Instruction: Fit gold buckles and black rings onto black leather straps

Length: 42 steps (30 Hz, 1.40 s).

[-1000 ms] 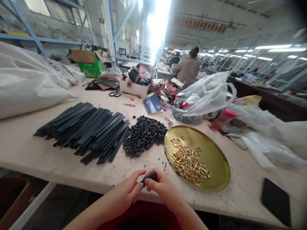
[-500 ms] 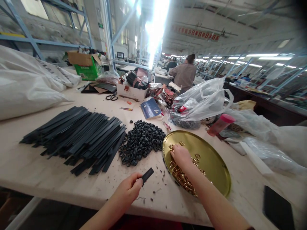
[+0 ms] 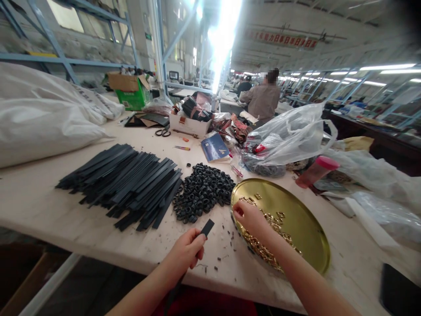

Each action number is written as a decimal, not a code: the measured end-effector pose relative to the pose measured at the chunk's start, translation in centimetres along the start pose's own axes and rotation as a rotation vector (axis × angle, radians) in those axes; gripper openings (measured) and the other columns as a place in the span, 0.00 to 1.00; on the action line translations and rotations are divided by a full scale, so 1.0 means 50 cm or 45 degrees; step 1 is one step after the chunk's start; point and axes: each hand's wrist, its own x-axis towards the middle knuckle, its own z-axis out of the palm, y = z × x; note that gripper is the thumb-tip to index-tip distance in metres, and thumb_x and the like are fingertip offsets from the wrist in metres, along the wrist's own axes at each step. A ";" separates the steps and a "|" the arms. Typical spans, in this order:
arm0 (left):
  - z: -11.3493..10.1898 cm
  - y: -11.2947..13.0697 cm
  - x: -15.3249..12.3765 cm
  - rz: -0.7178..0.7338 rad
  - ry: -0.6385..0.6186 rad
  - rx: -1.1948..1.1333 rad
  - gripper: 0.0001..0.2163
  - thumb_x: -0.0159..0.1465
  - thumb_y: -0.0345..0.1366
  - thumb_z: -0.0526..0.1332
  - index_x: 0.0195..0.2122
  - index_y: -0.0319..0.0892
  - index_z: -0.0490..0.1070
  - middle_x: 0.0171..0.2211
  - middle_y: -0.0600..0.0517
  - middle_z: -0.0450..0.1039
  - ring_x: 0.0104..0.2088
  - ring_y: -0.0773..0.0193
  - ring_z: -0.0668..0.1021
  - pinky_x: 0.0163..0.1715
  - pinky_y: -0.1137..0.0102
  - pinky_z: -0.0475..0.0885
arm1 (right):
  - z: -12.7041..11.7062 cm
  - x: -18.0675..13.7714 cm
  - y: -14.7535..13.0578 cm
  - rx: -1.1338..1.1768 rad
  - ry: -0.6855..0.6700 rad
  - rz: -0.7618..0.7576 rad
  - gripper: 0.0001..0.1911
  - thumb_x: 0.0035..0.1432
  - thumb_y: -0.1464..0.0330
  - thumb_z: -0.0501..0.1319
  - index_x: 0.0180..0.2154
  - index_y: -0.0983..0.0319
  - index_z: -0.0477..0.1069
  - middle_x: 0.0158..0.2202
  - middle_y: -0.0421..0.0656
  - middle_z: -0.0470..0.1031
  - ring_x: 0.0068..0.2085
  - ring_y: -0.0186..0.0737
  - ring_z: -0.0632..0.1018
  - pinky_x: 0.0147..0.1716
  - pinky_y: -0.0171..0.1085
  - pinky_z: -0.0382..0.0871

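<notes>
My left hand (image 3: 186, 253) is closed on a black strap (image 3: 207, 228) whose end sticks up past my fingers, just over the table's near edge. My right hand (image 3: 251, 218) reaches into the round gold tray (image 3: 305, 228) and rests, fingers curled, on the pile of small gold buckles (image 3: 266, 252); whether it grips one I cannot make out. A heap of black loops (image 3: 204, 193) lies left of the tray. Further left lies a spread stack of black straps (image 3: 125, 184).
The pale table (image 3: 49, 206) also carries large white sacks (image 3: 39, 123) at the left, clear plastic bags (image 3: 289, 136), a pink-capped bottle (image 3: 315, 172), a blue booklet (image 3: 215, 147), scissors (image 3: 162, 131) and a green box (image 3: 131, 94). A dark phone (image 3: 399, 294) lies at the right edge. A person (image 3: 263, 98) works behind.
My right hand let go of the strap and moved right into the gold tray. My left hand kept the strap and stayed near the table edge.
</notes>
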 end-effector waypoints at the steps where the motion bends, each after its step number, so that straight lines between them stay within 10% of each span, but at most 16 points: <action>1: 0.000 0.001 0.001 0.006 -0.006 -0.063 0.12 0.56 0.45 0.53 0.28 0.40 0.59 0.16 0.61 0.60 0.12 0.77 0.57 0.14 0.78 0.49 | 0.010 -0.018 -0.021 0.094 -0.019 -0.022 0.06 0.53 0.72 0.53 0.29 0.62 0.68 0.25 0.40 0.72 0.27 0.35 0.71 0.27 0.32 0.61; 12: 0.005 -0.021 -0.018 0.110 0.078 -0.085 0.13 0.55 0.44 0.54 0.33 0.37 0.64 0.23 0.56 0.68 0.14 0.76 0.60 0.14 0.77 0.52 | 0.077 -0.144 -0.156 1.741 -0.316 0.403 0.13 0.49 0.58 0.62 0.28 0.61 0.67 0.27 0.38 0.70 0.31 0.34 0.70 0.34 0.35 0.63; 23: -0.017 -0.029 -0.060 0.301 0.024 0.586 0.12 0.60 0.39 0.49 0.23 0.41 0.66 0.21 0.56 0.67 0.25 0.67 0.68 0.28 0.75 0.60 | 0.099 -0.167 -0.173 2.017 -0.092 0.589 0.13 0.43 0.64 0.67 0.32 0.60 0.69 0.29 0.37 0.72 0.24 0.29 0.68 0.27 0.32 0.62; 42: -0.011 -0.028 -0.076 0.019 -0.084 0.050 0.11 0.57 0.43 0.54 0.29 0.40 0.60 0.21 0.57 0.67 0.14 0.75 0.60 0.15 0.77 0.54 | 0.109 -0.202 -0.213 1.941 -0.119 0.524 0.11 0.53 0.61 0.59 0.27 0.62 0.66 0.21 0.36 0.68 0.24 0.32 0.68 0.29 0.34 0.62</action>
